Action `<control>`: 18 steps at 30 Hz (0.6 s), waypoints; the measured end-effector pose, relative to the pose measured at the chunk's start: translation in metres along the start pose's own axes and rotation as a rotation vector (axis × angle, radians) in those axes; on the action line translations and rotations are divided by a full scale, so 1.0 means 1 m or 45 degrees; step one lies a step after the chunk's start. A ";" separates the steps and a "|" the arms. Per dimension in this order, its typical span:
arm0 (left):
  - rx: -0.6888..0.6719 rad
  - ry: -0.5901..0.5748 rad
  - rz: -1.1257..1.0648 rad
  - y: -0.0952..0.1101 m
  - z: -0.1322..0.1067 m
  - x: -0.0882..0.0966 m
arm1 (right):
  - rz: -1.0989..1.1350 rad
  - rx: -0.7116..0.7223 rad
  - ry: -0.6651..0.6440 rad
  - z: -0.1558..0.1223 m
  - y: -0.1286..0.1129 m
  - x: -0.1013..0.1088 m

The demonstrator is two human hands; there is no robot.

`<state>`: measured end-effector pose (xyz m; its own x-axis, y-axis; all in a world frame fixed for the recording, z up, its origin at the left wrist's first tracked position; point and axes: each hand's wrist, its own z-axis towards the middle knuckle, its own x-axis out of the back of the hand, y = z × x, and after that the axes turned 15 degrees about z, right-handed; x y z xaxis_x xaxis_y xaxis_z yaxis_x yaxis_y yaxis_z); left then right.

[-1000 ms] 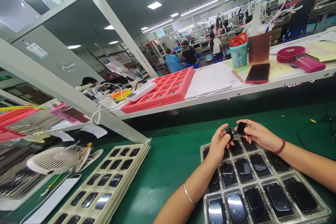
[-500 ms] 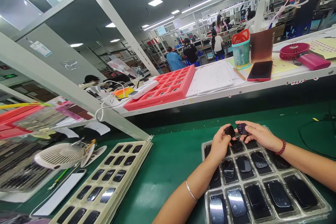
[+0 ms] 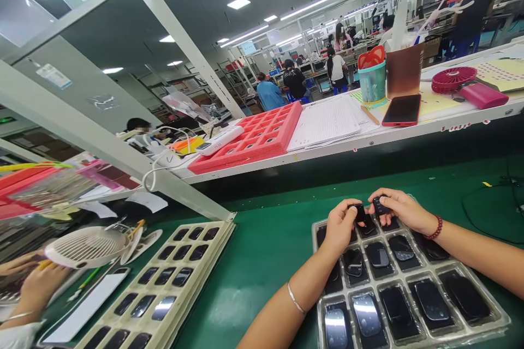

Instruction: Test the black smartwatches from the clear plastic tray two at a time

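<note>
Two narrow grips: left hand [image 3: 339, 227] and right hand [image 3: 403, 210] each pinch a small black part [image 3: 359, 211] over a plastic tray [image 3: 500, 319] on the green counter [image 3: 262, 289].

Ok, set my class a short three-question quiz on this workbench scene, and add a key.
1. Multiple choice: which wrist wears the red beaded bracelet? A) left B) right
2. True or false: the left hand holds a small black part and the right hand holds another, both above the clear plastic tray.
3. Fill in the blank: the compartment tray on the shelf is ____ in colour.

Key: 1 B; 2 true; 3 red.
</note>
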<state>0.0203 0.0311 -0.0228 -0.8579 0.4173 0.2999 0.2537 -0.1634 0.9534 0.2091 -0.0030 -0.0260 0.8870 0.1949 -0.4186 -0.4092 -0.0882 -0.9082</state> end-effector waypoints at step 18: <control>0.000 0.020 -0.036 0.000 0.000 -0.003 | -0.154 0.014 -0.036 0.001 0.003 -0.002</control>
<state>0.0227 0.0294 -0.0233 -0.8716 0.4078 0.2721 0.2292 -0.1515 0.9615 0.2061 -0.0023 -0.0275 0.9236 0.2310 -0.3060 -0.3024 -0.0516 -0.9518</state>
